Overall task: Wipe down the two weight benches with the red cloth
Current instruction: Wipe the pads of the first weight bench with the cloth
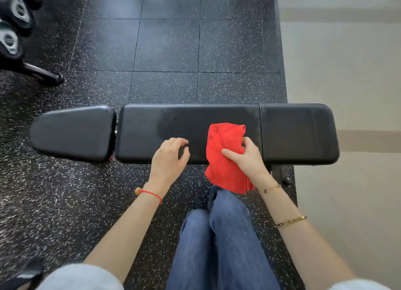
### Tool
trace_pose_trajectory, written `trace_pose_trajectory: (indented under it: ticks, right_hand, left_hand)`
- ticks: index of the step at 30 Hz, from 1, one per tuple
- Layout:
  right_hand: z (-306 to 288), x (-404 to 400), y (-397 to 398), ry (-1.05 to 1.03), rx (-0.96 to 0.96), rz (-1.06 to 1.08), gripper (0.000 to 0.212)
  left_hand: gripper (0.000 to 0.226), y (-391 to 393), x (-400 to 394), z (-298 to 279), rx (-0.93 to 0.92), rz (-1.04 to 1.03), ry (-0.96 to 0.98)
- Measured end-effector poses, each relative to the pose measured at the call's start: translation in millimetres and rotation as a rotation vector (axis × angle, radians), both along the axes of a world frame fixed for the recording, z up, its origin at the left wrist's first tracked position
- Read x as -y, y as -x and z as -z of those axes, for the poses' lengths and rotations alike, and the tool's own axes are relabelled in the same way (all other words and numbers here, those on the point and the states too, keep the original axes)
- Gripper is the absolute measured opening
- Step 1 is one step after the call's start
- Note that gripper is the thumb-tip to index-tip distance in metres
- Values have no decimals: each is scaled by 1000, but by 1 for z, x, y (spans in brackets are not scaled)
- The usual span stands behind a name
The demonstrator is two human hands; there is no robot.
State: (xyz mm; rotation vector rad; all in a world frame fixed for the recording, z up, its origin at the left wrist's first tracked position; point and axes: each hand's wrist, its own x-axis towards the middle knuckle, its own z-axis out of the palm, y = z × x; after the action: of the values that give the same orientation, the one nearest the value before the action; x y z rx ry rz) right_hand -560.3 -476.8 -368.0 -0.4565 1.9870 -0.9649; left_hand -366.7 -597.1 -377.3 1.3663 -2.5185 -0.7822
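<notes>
One black padded bench [299, 131] lies crosswise on the speckled floor [167, 51]. The red cloth [225, 146] rests on the near half of its long pad and hangs over the front edge toward the knees. Right hand [247, 157]: thumb on top of the cloth, fingers [247, 141] curled behind a fold, pinching the fabric. Left hand [169, 157]: hovering over the pad just left of the cloth, palm down, fingers loosely curled and apart, holding nothing. Both forearms reach forward. Dumbbells [15, 23] sit on a rack, far left.
</notes>
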Motion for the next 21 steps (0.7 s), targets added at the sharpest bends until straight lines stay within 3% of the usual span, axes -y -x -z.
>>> trace_pose_trajectory:
  ticks: [6,10,15,21]
  right_hand:
    - [-151,-77,-38,41,41,68,44]
    - [-222,-135,-69,53,78,142,47]
    - [-264,-199,-90,65,70,241,47]
    - [-281,-263,-64,102,37,366,50]
  left_hand:
    - [19,-38,-60,-156,-15,34,-6]
    - [21,-62,-101,-230,-4,85,-11]
    - [20,-66,-144,-273,-16,144,5]
    - [18,-18,-194,-290,-63,252,2]
